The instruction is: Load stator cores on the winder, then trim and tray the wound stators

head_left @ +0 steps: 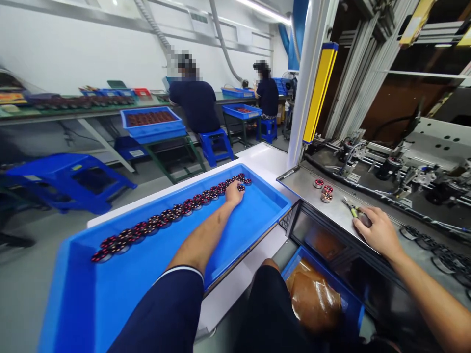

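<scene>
My left hand (234, 193) reaches into the far end of a large blue tray (162, 289). Its fingers are closed around a small round motor part (241, 188), partly hidden by the hand. A long staggered row of similar dark motor parts (177, 211) with red tops lies along the tray's far side. Over the metal bench, my right hand (379, 230) has its thumb and forefinger at the green handles of a pair of pliers (352, 209); the handle ends go in between them. Just beyond the pliers sit several red-and-silver motor parts (326, 196).
Black rings (427, 241) line the bench's right side, before a machine with fixtures (390, 166). A yellow light guard (321, 93) stands on the post. Below, a blue bin (294, 262) holds brown film. Two people sit at the far benches; a blue stool (69, 171) stands left.
</scene>
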The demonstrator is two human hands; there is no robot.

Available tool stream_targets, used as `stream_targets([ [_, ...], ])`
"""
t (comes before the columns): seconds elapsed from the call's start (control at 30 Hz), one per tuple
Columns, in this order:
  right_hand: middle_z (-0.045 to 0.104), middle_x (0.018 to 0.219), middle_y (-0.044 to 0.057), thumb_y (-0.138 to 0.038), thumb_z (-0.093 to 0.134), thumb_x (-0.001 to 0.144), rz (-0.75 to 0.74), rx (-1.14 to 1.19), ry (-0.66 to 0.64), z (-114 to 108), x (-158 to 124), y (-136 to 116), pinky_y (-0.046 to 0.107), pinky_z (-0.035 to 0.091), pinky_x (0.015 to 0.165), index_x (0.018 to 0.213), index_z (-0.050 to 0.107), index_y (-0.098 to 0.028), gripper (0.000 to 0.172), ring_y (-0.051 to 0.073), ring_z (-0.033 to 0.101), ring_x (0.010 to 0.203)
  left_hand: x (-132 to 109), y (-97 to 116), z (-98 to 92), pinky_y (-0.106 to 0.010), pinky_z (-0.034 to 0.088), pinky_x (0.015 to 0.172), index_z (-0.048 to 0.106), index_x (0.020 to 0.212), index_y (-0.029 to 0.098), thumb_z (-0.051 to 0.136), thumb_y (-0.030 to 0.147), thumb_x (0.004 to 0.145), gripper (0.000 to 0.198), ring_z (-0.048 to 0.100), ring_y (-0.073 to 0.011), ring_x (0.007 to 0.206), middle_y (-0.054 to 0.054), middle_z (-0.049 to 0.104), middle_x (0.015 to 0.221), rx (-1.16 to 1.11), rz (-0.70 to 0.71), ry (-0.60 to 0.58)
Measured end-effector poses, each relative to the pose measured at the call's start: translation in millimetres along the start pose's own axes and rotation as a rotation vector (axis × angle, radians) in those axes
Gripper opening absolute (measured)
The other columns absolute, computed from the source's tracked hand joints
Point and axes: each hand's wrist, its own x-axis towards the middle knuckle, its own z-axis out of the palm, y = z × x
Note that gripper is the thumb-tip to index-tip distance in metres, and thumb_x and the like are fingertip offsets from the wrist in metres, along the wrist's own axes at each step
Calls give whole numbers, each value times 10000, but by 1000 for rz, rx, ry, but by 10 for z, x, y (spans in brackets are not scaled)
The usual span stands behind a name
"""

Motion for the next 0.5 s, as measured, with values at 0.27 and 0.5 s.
stream_targets([
  [0.27, 676, 1197, 176, -463, 512, 895, 20, 24, -9, -33, 7, -70, 495, 479, 1011, 1172, 698, -150, 457, 332, 615, 1108, -35, 13, 103, -472, 580, 930, 601, 1291, 168, 637, 365, 966, 381, 654, -251, 1116, -112, 630, 1305, -67, -6, 184],
  [0.5, 673, 1231, 163, -408, 550, 879, 74, 24, -31, -50, -8, -151, 437, 462, 1042, 1200, 697, -135, 446, 311, 603, 1151, -427, 950, 93, -383, 552, 945, 614, 1240, 139, 679, 274, 891, 379, 672, -209, 1022, -111, 681, 1198, -286, 289, 121],
])
